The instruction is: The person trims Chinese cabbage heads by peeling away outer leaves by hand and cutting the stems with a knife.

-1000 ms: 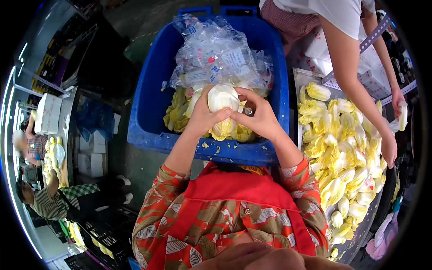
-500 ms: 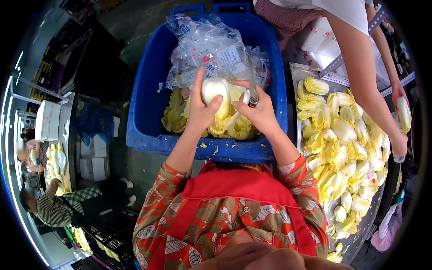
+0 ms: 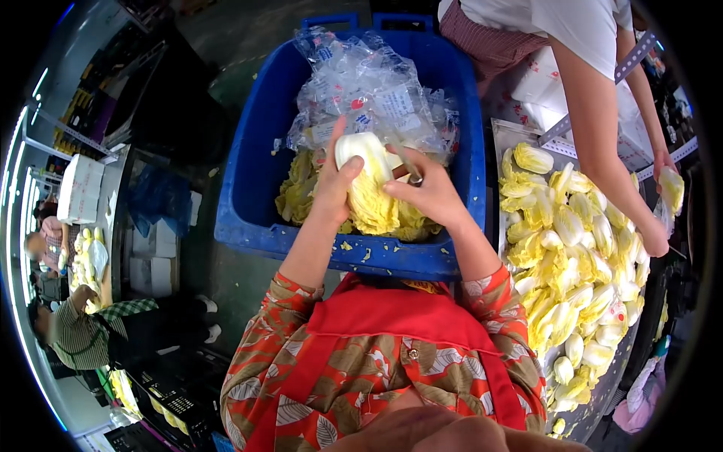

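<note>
My left hand point(image 3: 330, 187) is wrapped round a trimmed napa cabbage point(image 3: 370, 192), its white base up and yellow leaves toward me. In my right hand point(image 3: 433, 194) is a knife point(image 3: 407, 162), with the blade pointing up and away beside the cabbage. The right fingertips are at the cabbage's right side; whether they press on it I cannot tell. Both hands are over a blue bin point(image 3: 235, 177). Inside it are loose yellow cabbage leaves point(image 3: 295, 192) and a heap of clear printed plastic bags point(image 3: 358, 83).
Right of the bin, a metal table point(image 3: 506, 135) carries a large pile of napa cabbages point(image 3: 576, 264). A co-worker's arm point(image 3: 591, 120) reaches over it, with a bagged cabbage point(image 3: 670, 192) in hand. Another person point(image 3: 90, 331) stands at the far left beside black crates point(image 3: 177, 395).
The cabbage has turned in my left hand, showing more of its yellow leafy side. The loose piece by my right fingers no longer shows. The knife blade now tilts left.
</note>
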{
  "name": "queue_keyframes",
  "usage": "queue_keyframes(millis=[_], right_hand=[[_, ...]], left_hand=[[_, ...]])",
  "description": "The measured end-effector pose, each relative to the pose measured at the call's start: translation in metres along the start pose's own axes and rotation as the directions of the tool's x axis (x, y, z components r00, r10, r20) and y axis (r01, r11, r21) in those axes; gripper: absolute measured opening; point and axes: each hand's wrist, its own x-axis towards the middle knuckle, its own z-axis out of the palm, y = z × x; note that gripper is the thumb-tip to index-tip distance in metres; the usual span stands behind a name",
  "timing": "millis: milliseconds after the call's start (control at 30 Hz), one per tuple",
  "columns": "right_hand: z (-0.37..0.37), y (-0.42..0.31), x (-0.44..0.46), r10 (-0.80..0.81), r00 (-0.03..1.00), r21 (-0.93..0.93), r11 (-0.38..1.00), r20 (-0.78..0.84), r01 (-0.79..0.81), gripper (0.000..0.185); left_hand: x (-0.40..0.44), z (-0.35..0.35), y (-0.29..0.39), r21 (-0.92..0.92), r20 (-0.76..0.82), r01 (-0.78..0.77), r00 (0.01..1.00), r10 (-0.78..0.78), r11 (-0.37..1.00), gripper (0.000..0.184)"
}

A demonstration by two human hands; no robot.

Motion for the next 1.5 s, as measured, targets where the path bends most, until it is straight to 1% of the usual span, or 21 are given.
queue_keyframes(millis=[67,133,233,300,333,400,633,700,767,833,867,967,1000,1133,1200,1267,1333,1367,1400,1467,1500], right_hand=[[0.001,0.005,0.002,-0.002,1.000,0.000,1.000,-0.005,0.002,0.068],[0.002,0.010,0.004,-0.004,1.000,-0.002,1.000,-0.002,0.004,0.072],[0.002,0.015,0.000,-0.037,0.999,0.028,0.999,0.001,0.037,0.061],[-0.002,0.011,-0.003,0.108,0.992,0.036,0.993,0.069,-0.111,0.062],[-0.001,0.013,-0.003,0.112,0.992,0.036,0.993,0.064,-0.114,0.062],[0.003,0.017,-0.004,-0.064,0.998,-0.015,0.998,0.007,0.064,0.064],[0.007,0.019,-0.006,-0.043,0.996,-0.153,0.988,-0.078,0.031,0.063],[0.008,0.029,-0.002,-0.119,0.974,-0.164,0.983,-0.193,0.088,0.060],[0.007,0.039,0.001,-0.140,0.966,-0.139,0.984,-0.215,0.111,0.057],[0.008,0.037,0.002,-0.164,0.957,-0.116,0.983,-0.238,0.140,0.055],[0.008,0.032,0.000,-0.146,0.953,-0.228,0.970,-0.266,0.085,0.053],[0.009,0.013,-0.002,-0.152,0.940,-0.430,0.903,-0.307,0.006,0.049],[0.010,0.010,-0.003,-0.171,0.932,-0.514,0.857,-0.319,-0.019,0.047],[0.009,0.012,-0.002,-0.252,0.933,-0.524,0.847,-0.255,0.086,0.047],[0.000,0.015,0.003,-0.214,0.951,-0.530,0.845,-0.224,0.066,0.047],[-0.017,0.039,0.012,-0.150,0.942,-0.377,0.926,-0.302,0.026,0.048],[-0.032,0.035,0.013,-0.052,0.961,-0.473,0.877,-0.270,-0.085,0.050],[-0.034,0.030,0.013,0.007,0.965,-0.542,0.827,-0.261,-0.152,0.053],[-0.033,0.037,0.015,0.003,0.967,-0.544,0.827,-0.253,-0.145,0.053],[-0.030,0.055,0.016,-0.245,0.914,-0.567,0.824,-0.324,0.019,0.058],[-0.029,0.044,0.013,-0.243,0.915,-0.566,0.824,-0.323,0.019,0.058]], left_hand=[[-0.001,0.009,0.000,-0.037,0.046,0.011,0.999,-0.010,0.999,0.080],[-0.002,0.013,0.000,0.045,0.009,0.002,1.000,-0.003,0.999,0.079],[0.000,0.008,-0.004,0.130,0.028,0.009,1.000,-0.012,0.991,0.078],[0.000,0.009,-0.003,0.181,0.041,-0.006,0.999,-0.001,0.983,0.078],[0.000,0.010,-0.003,0.232,0.056,-0.025,0.998,0.013,0.972,0.079],[0.000,0.013,-0.002,0.287,0.076,-0.049,0.997,0.028,0.957,0.079],[-0.002,0.015,-0.008,0.423,0.104,-0.089,0.993,0.049,0.902,0.080],[0.001,0.015,-0.008,0.392,0.096,-0.070,0.995,0.034,0.917,0.080],[0.001,0.015,-0.008,0.360,0.086,-0.052,0.996,0.023,0.932,0.080],[0.001,0.015,-0.007,0.231,0.052,0.063,0.996,-0.077,0.971,0.082],[0.002,0.015,-0.008,0.232,0.054,0.060,0.996,-0.074,0.971,0.082],[0.001,0.010,-0.019,0.674,0.106,-0.114,0.993,0.057,0.729,0.095],[0.000,0.010,-0.020,0.675,0.103,-0.115,0.993,0.061,0.729,0.095],[-0.001,0.002,-0.022,0.653,0.060,-0.137,0.990,0.129,0.745,0.091],[-0.005,-0.001,-0.016,0.642,0.080,-0.108,0.994,0.074,0.759,0.088],[-0.006,-0.006,-0.004,0.604,0.138,-0.111,0.990,0.033,0.790,0.084],[-0.013,0.001,0.009,0.364,0.147,0.044,0.984,-0.104,0.930,0.082],[-0.012,-0.002,0.006,0.319,0.114,0.078,0.986,-0.120,0.944,0.080],[-0.010,-0.006,0.004,0.319,0.110,0.072,0.988,-0.113,0.945,0.080],[-0.008,-0.009,-0.002,0.240,0.073,0.050,0.995,-0.069,0.969,0.079],[-0.008,-0.009,-0.003,0.240,0.071,0.050,0.995,-0.069,0.970,0.079]])
